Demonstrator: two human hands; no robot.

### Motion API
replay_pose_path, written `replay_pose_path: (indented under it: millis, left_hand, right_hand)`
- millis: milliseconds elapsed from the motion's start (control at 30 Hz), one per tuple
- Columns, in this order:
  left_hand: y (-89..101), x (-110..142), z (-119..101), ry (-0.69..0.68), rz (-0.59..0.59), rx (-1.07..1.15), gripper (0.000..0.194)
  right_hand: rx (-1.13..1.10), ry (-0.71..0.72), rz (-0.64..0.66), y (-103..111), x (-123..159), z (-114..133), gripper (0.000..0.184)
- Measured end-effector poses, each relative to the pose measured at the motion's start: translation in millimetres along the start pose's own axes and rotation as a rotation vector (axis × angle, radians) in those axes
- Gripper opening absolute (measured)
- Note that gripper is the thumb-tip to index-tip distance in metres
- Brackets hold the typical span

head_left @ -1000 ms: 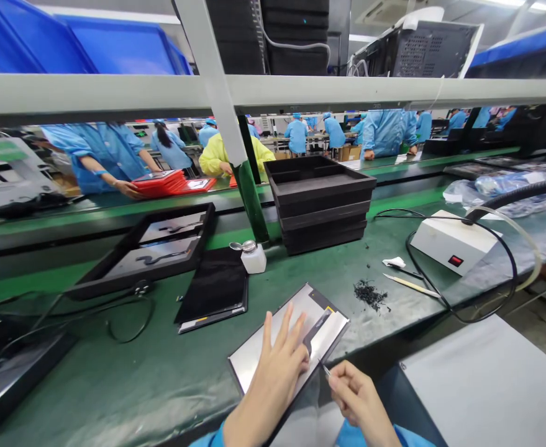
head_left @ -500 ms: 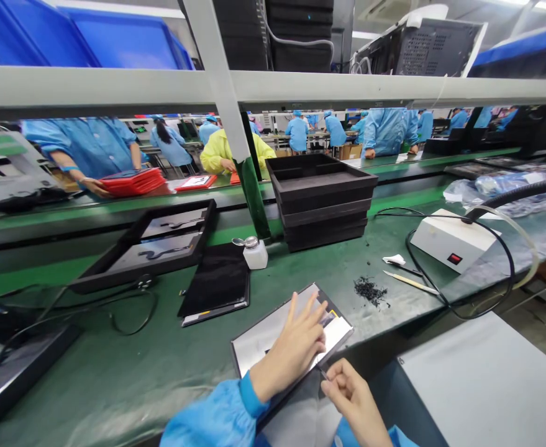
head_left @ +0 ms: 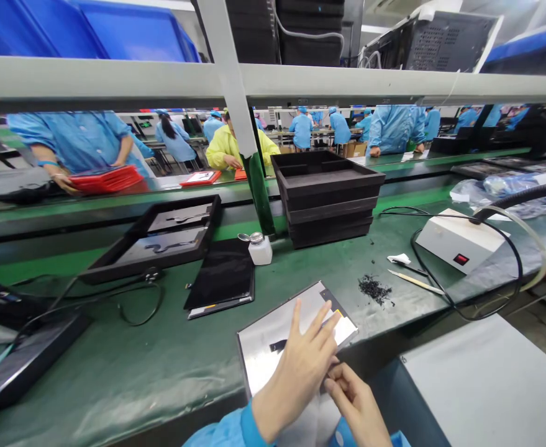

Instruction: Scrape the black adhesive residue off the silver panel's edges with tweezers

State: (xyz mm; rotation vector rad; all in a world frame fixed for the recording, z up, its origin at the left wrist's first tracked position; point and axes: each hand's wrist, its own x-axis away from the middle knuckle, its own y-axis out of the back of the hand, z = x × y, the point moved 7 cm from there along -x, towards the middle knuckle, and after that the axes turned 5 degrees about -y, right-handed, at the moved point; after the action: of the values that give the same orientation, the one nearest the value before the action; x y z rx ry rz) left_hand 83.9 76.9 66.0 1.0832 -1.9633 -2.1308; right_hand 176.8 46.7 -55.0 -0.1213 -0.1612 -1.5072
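Observation:
A silver-backed display panel (head_left: 264,340) lies at the bench's front edge, with a short black strip (head_left: 278,345) on its back. Across the panel my left hand (head_left: 304,359) rests with its fingers spread, pressing on the surface. Just beside it, at the panel's near edge, my right hand (head_left: 353,392) is closed in a pinch. Whatever sits between its fingertips is hidden. Left of the panel a second, black-faced display panel (head_left: 223,273) lies on the green bench, beside a white dispenser bottle (head_left: 260,251) with its metal lid up.
Black trays (head_left: 328,211) stand stacked at the back; another tray (head_left: 161,245) holds panels. Black scraps (head_left: 374,290) lie to the right, near a thin yellowish-handled tool (head_left: 415,281), a white box with a red switch (head_left: 459,239) and cables. Co-workers (head_left: 77,143) work across the bench.
My right hand has moved in closer against my left hand. The dark thin piece at its fingertips is now hidden. The view has shifted slightly.

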Motion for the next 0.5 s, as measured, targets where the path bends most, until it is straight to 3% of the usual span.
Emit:
replay_pose_path:
  millis: [33, 100, 200, 367, 500]
  left_hand:
    - [1.8, 3.3, 8.6, 0.055, -0.011, 0.035, 0.015]
    - [1.5, 15.0, 24.9, 0.145, -0.02, 0.111, 0.031]
    - [-9.9, 32.4, 34.4, 0.122, 0.059, 0.189, 0.052]
    - [-29.2, 44.1, 37.4, 0.11, 0.215, 0.258, 0.05]
    - [-29.3, 43.1, 38.3, 0.133, 0.227, 0.281, 0.049]
  right_hand:
    - [-0.001, -0.013, 0.011, -1.3, 0.5, -0.1, 0.055]
    - [-0.007, -0.061, 0.045, -5.0, 1.4, -2.5, 0.058]
    - [-0.033, -0.111, 0.095, -9.4, 3.6, -2.9, 0.061]
    - [-0.127, -0.189, 0.15, -13.5, 5.0, 4.1, 0.066]
    - [-0.203, -0.256, 0.177, -16.7, 3.7, 6.9, 0.07]
